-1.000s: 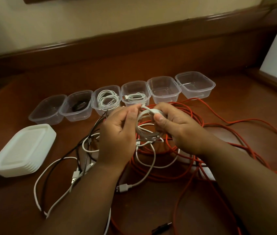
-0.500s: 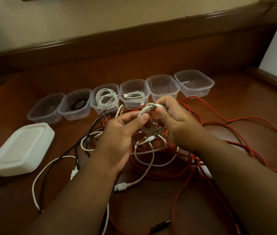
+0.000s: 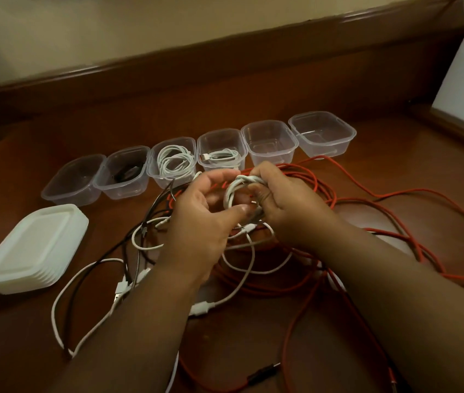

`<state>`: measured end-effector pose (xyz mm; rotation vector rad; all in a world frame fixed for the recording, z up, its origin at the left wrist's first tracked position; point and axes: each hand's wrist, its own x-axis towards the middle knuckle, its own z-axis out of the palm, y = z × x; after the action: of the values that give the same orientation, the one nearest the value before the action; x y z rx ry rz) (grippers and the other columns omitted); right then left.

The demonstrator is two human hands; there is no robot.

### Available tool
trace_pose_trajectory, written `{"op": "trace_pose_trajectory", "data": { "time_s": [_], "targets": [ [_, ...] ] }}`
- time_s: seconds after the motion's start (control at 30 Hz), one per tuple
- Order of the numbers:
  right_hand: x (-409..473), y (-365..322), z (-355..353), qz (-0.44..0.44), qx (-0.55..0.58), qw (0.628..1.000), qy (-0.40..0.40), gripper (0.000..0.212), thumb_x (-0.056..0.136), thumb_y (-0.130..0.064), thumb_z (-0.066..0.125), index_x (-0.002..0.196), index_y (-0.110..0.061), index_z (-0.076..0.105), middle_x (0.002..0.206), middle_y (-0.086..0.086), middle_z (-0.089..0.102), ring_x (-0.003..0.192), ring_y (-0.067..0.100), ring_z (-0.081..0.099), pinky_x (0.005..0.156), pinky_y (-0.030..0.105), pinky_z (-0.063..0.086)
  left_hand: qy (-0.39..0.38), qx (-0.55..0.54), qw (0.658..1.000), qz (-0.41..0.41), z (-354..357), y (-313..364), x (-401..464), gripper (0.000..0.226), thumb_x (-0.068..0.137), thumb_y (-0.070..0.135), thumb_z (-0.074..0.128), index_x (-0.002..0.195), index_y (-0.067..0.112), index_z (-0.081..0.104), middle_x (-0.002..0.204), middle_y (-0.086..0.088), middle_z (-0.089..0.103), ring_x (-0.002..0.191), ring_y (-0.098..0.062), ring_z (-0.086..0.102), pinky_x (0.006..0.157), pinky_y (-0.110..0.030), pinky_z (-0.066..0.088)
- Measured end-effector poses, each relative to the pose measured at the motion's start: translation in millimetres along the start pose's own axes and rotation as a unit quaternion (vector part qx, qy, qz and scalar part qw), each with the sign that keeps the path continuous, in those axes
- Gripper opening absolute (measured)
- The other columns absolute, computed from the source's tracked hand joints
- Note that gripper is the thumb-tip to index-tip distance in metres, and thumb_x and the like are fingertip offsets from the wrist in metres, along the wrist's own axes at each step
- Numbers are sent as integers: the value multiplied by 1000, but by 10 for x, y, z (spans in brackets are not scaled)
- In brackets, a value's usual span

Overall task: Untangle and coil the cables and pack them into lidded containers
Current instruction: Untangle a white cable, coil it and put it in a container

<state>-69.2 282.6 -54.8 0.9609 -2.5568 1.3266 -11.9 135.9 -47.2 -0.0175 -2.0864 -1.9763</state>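
While the right hand [image 3: 287, 205] grips a small coil of white cable [image 3: 238, 191] above the middle of the tabletop [image 3: 395, 171], the left hand [image 3: 199, 219] pinches the coil's lower edge with its thumb, its fingers curled over the top. Half a second ago the left fingers lay flatter against the loop; now they arch more openly around it, and the coil looks tighter and rounder. The cable's loose tail [image 3: 242, 268] hangs down over the orange cord [image 3: 367, 202] sprawled toward the right edge. Six clear containers [image 3: 270, 143] line the far side, unchanged, two holding white coils. A stack of lids [image 3: 32, 248] sits near the left edge.
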Motion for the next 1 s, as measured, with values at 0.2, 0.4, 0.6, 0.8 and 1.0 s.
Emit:
{"op": "trace_pose_trajectory", "data": {
  "time_s": [0.2,0.4,0.6,0.8,1.0],
  "targets": [
    [-19,-14,-8,-24,-68,997,36,16,103,-26,45,111,-15,51,79,3,64,71,24,61,61,45,48,49,294,938,175,-75,-94,30,48,88,7,70,123,39,62,106,13,57,92,-1,61,70,-10,51],
    [16,48,-27,-12,-101,994,49,12,102,-28,45,106,-19,52,69,-11,52,62,11,51,55,33,35,18,261,961,92,-119,-67,59,40,90,13,70,120,38,65,74,4,63,69,-10,64,64,-21,55],
    [46,-1,-82,93,165,979,74,20,105,-27,41,95,-19,57,65,-5,49,54,11,41,52,31,37,116,206,967,93,-174,-14,98,14,82,24,78,83,36,71,84,9,71,77,-11,69,70,-33,61],
    [22,-140,15,132,438,889,26,25,107,-21,33,89,-15,50,58,-6,40,49,7,32,45,22,29,127,77,987,66,-110,28,61,19,90,24,68,107,17,75,93,5,77,90,-10,73,81,-31,60],
    [19,-155,74,103,392,912,62,19,106,-20,36,97,-14,52,69,-1,54,50,11,42,52,33,39,48,-148,988,-13,8,11,17,25,71,17,71,95,20,76,101,-6,77,101,-20,72,89,-34,53]
  ]
}}
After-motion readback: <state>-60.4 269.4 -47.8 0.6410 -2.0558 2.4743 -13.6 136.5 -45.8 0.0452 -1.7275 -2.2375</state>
